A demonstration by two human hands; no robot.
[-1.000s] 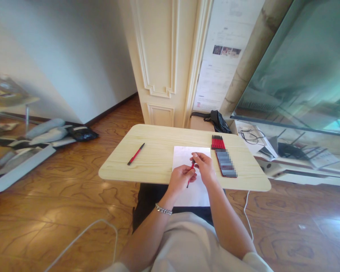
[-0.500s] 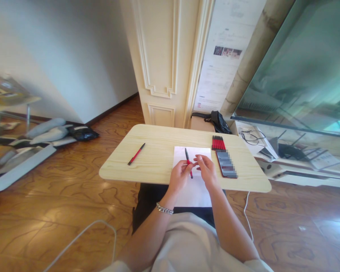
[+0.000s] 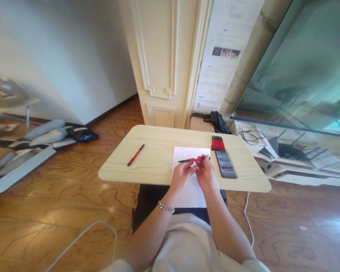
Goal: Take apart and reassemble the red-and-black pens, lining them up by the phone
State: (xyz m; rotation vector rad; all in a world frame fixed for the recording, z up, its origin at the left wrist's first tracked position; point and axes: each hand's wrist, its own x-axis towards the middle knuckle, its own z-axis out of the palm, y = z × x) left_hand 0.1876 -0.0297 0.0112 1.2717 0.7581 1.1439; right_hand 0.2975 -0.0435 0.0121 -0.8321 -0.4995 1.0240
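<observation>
Both hands hold one red-and-black pen level above a white sheet of paper on the light wooden table. My left hand, with a metal bracelet on the wrist, pinches the pen near its middle. My right hand pinches the red end. The black tip points left.
A second red pen lies at the table's left. A dark box with a row of red pens sits right of the paper. A black bag lies behind the table. Clutter covers the wooden floor at far left; a white cable hangs at right.
The pen turned from near upright in my fingers to lying level, tip now pointing left. Both hands stayed over the paper and kept hold of it.
</observation>
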